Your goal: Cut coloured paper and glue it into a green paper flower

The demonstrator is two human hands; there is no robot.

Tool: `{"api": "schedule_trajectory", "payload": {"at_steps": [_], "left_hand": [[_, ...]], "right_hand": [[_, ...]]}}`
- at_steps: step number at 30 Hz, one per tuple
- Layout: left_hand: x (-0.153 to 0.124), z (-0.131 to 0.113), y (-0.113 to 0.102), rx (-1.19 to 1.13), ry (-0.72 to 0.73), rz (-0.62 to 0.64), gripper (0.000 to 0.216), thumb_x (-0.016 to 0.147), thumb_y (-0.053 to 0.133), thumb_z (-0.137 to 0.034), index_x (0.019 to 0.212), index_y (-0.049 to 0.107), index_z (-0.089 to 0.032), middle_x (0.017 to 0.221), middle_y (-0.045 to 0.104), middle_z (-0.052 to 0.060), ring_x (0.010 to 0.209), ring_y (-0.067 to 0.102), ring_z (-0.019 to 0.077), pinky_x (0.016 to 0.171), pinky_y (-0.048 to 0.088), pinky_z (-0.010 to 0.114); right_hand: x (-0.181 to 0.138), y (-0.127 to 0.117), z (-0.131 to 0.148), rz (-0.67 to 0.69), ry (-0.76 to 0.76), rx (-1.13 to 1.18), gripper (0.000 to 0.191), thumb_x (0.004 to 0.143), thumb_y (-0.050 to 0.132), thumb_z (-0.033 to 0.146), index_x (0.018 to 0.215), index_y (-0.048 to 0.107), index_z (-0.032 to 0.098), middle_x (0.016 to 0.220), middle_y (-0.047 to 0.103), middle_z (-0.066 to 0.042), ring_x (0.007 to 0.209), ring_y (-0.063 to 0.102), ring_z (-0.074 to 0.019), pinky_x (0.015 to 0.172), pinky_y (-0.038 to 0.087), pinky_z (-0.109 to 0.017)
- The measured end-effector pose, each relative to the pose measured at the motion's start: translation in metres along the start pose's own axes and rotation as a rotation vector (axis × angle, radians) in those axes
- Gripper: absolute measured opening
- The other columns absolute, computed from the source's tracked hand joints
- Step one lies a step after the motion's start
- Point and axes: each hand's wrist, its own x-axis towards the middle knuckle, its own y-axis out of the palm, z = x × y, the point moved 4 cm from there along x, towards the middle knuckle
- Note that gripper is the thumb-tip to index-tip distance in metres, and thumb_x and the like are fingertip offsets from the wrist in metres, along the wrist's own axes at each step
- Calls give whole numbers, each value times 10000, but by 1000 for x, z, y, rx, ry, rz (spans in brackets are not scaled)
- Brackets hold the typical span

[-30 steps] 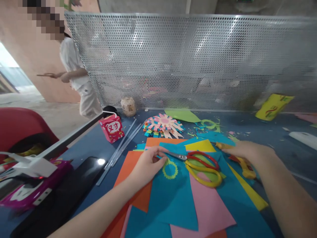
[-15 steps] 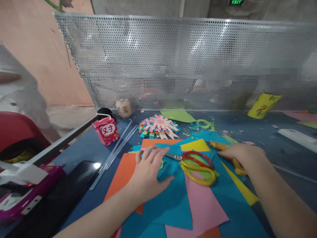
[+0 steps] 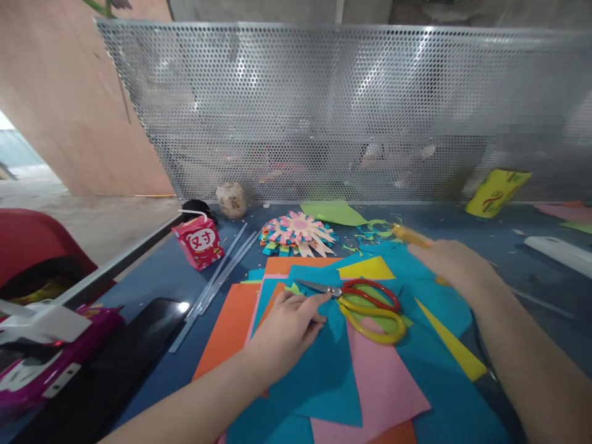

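Note:
My right hand (image 3: 451, 262) grips a yellow hot glue gun (image 3: 411, 235), its nozzle end pointing up and left; its lower part is mostly hidden behind my hand. My left hand (image 3: 287, 333) rests with curled fingers on blue paper (image 3: 324, 382). A small light-green paper piece (image 3: 294, 288) pokes out beside its fingertips; whether the fingers hold it is hidden. Just right of this hand lie scissors (image 3: 370, 308) with one red and one yellow handle, blades slightly apart. Under and around them are pink paper (image 3: 383, 376), orange paper (image 3: 231, 327) and yellow paper (image 3: 365, 269).
Fringed paper flowers (image 3: 298, 228) are stacked behind the sheets. Clear glue sticks (image 3: 217, 277), a red drink box (image 3: 198, 242) and a black phone (image 3: 134, 333) lie to the left. A yellow packet (image 3: 497, 192) leans near the perforated metal screen (image 3: 296, 111).
My right hand has lifted the glue gun up and away from the sheets. My left hand's spread fingers have curled and lowered, uncovering the scissor blades. The person at far left has gone from view.

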Motion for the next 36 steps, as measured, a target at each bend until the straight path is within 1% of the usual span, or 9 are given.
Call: {"api": "schedule_trajectory", "payload": {"at_steps": [5, 10, 14, 17, 22, 26, 29, 33, 36], "left_hand": [[0, 1, -1, -88, -83, 12, 465, 750, 619, -172, 1194, 495, -233, 935, 704, 4, 970, 576, 220, 896, 389, 389], [3, 2, 2, -151, -129, 17, 412, 751, 607, -123, 1141, 537, -237, 852, 704, -11, 929, 593, 206, 939, 337, 426], [4, 3, 2, -140, -165, 32, 424, 755, 610, -125, 1157, 532, -236, 826, 703, -20, 912, 601, 206, 914, 347, 411], [3, -1, 0, -98, -116, 46, 430, 781, 584, -127, 1190, 511, -237, 839, 702, -20, 923, 595, 199, 921, 345, 395], [0, -11, -1, -1, 46, 84, 579, 774, 634, -208, 1305, 404, -231, 1029, 710, 14, 1089, 556, 232, 952, 299, 421], [-4, -15, 1, 62, 192, 66, 371, 833, 569, -209, 1199, 510, -217, 923, 741, 17, 1068, 584, 229, 900, 326, 403], [-7, -18, 2, 120, 292, 20, 301, 883, 478, -186, 1180, 528, -193, 895, 736, 51, 963, 627, 213, 826, 390, 370], [-6, -20, 3, 129, 329, -1, 298, 904, 412, -168, 1183, 516, -182, 863, 727, 62, 873, 638, 191, 766, 458, 335], [-5, -18, 1, 54, 271, 25, 377, 870, 477, -177, 1243, 453, -223, 874, 730, 26, 901, 629, 193, 805, 472, 340]], "right_hand": [[11, 16, 6, 110, -30, 439, 297, 902, 506, 384, 1088, 554, 158, 1008, 608, -63, 770, 610, -150, 650, 531, -316], [23, 29, 3, 166, -15, 841, 288, 891, 532, 356, 1109, 549, 169, 1080, 588, -69, 859, 603, -177, 716, 525, -360], [27, 30, 2, 268, -77, 1144, 264, 905, 507, 352, 1094, 559, 175, 1074, 595, -67, 852, 602, -169, 718, 525, -354], [32, 30, 0, 323, -119, 1301, 251, 903, 514, 337, 1089, 561, 175, 1072, 595, -65, 854, 601, -169, 715, 526, -352], [42, 34, -4, 358, -183, 1441, 230, 894, 537, 292, 1087, 561, 169, 1074, 592, -61, 858, 603, -169, 717, 527, -349], [49, 36, -4, 372, -195, 1475, 224, 893, 538, 291, 1078, 565, 168, 1061, 597, -59, 844, 604, -165, 704, 530, -343], [53, 38, -4, 359, -196, 1479, 236, 888, 547, 296, 1075, 560, 151, 1022, 602, -53, 806, 606, -160, 666, 534, -332], [52, 38, -3, 337, -194, 1455, 227, 887, 551, 285, 1067, 561, 148, 995, 604, -46, 773, 605, -149, 638, 533, -314], [47, 36, -1, 318, -194, 1424, 227, 887, 551, 285, 1067, 561, 147, 995, 605, -45, 773, 607, -148, 639, 533, -313]]}}
